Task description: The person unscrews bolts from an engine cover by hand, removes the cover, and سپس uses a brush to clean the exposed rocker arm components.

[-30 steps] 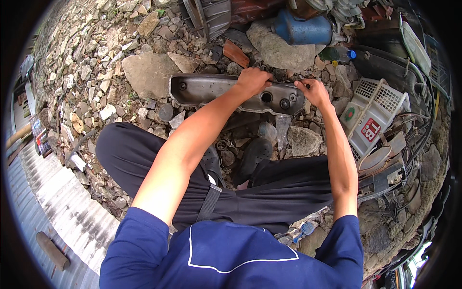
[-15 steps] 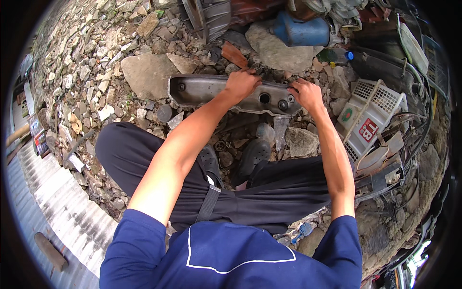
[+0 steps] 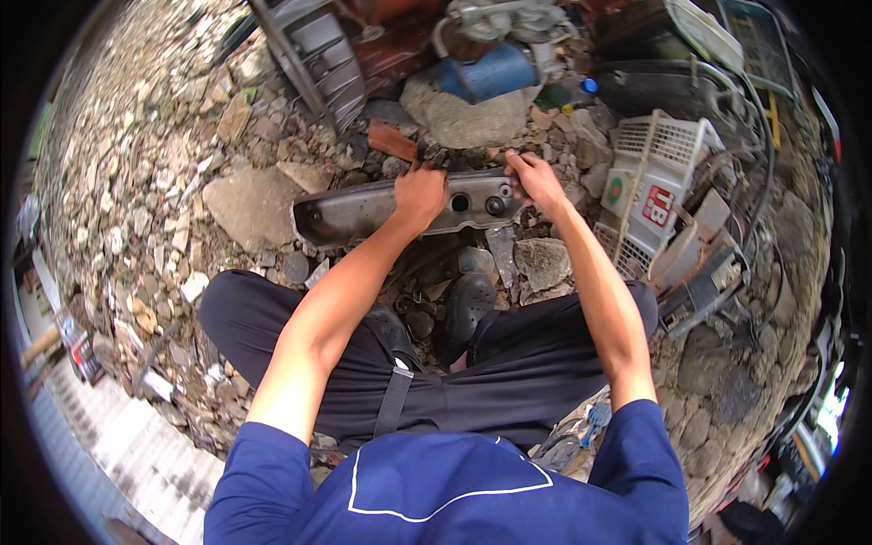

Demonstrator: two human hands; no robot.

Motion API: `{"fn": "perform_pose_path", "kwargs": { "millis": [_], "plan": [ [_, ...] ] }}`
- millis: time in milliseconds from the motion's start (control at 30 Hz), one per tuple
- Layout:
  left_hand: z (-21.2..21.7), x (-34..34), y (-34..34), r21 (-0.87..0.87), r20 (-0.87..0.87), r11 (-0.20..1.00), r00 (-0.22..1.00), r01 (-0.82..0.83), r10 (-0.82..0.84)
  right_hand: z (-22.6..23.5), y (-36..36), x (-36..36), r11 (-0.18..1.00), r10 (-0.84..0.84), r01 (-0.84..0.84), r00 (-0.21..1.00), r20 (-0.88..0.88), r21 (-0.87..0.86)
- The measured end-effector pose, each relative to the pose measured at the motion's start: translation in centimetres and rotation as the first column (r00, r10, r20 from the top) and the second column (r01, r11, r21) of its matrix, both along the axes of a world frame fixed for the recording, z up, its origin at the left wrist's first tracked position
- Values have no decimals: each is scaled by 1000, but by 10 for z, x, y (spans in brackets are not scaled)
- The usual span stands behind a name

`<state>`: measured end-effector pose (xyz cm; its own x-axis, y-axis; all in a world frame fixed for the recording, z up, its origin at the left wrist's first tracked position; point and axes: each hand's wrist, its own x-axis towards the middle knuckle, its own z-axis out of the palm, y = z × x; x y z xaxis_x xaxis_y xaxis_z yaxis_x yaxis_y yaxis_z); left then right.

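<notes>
A long grey metal engine valve cover [image 3: 354,218] lies on the rubble in front of my feet, its hollow side facing up. One large round hole and several bolt posts show toward its right end. My left hand [image 3: 422,193] is closed over the far rim near the middle, its fingertips hidden behind the edge. At the far right corner, my right hand [image 3: 540,183] curls its fingers over the rim; the thumb is smeared by motion. Beyond the left hand is a reddish brick piece [image 3: 392,141].
Flat stones [image 3: 250,204] and gravel surround the cover. Farther off stand a blue metal canister [image 3: 490,74] and a ribbed metal part [image 3: 318,64]. To the right lie a white plastic basket [image 3: 636,191], scrap metal and black hoses. Corrugated sheeting [image 3: 118,427] borders the lower left.
The view has shifted, so the surroundings sit farther left and lower. My left hand still grips the far rim; my right fingers have moved slightly at the right corner.
</notes>
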<state>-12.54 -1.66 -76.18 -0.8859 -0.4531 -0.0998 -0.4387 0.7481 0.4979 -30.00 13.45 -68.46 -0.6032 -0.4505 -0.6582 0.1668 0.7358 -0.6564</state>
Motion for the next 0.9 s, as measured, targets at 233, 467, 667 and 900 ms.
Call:
{"fn": "perform_pose_path", "kwargs": {
  "millis": [233, 467, 667, 900],
  "plan": [
    [55, -23, 46, 575, -163, 818, 977, -19, 138, 33, 39, 35, 789, -216, 496, 777, 592, -363],
    [74, -78, 85, 828, -333, 552, 878, 98, 343, 104, 44, 44, 939, -206, 171, 975, -88, -298],
    [114, -88, 112, 985, -149, 127, 935, 114, 321, 110, 72, 60, 841, -438, 305, 869, -231, -447],
    [168, -68, 160, 940, -228, 281, 969, 195, 90, 129, 141, 90, 483, -622, 560, 761, 186, -673]
  ]
}}
